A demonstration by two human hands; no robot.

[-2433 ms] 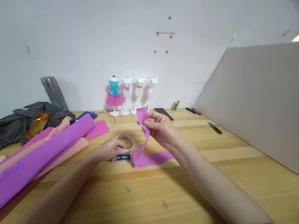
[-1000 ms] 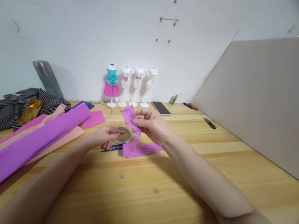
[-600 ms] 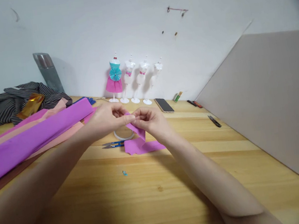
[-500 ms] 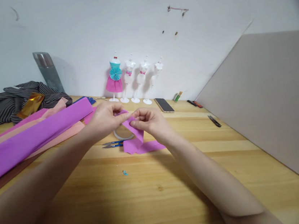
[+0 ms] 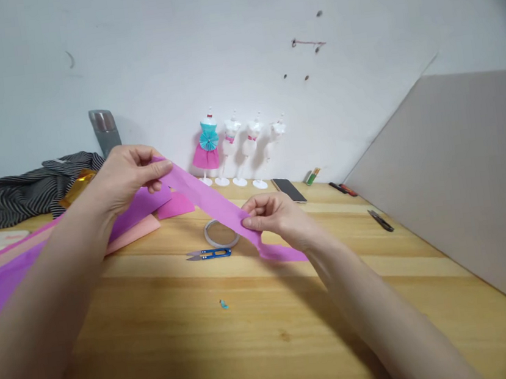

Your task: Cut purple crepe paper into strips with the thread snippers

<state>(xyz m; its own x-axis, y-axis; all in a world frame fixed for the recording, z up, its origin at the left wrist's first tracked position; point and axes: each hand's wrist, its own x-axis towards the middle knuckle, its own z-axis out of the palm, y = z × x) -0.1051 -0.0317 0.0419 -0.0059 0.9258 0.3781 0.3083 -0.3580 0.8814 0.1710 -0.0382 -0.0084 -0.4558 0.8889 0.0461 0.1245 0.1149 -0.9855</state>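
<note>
A long purple strip (image 5: pixel 210 196), likely crepe paper, stretches on a slant between my two hands. My left hand (image 5: pixel 129 174) pinches its upper end, raised in front of the grey bottle. Lower down and to the right, my right hand (image 5: pixel 279 218) grips the strip between thumb and fingers. Past that hand the strip's tail bends and runs right, partly hidden behind my right wrist. Below the strip lie a roll of tape (image 5: pixel 213 243) and blue thread snips (image 5: pixel 216 253) on the wooden table.
Several small white mannequins (image 5: pixel 232 136) stand by the wall, one in a turquoise and pink outfit. Folded purple and peach sheets (image 5: pixel 133 232) and a striped cloth (image 5: pixel 17 190) lie left. A phone (image 5: pixel 289 190) and a dark cutter (image 5: pixel 380 220) are right. Blue scraps (image 5: pixel 223 304) lie in front.
My hands were close together on the bunched strip; now they are apart, with the left hand moved up and left and the strip drawn out. The camera view has shifted slightly.
</note>
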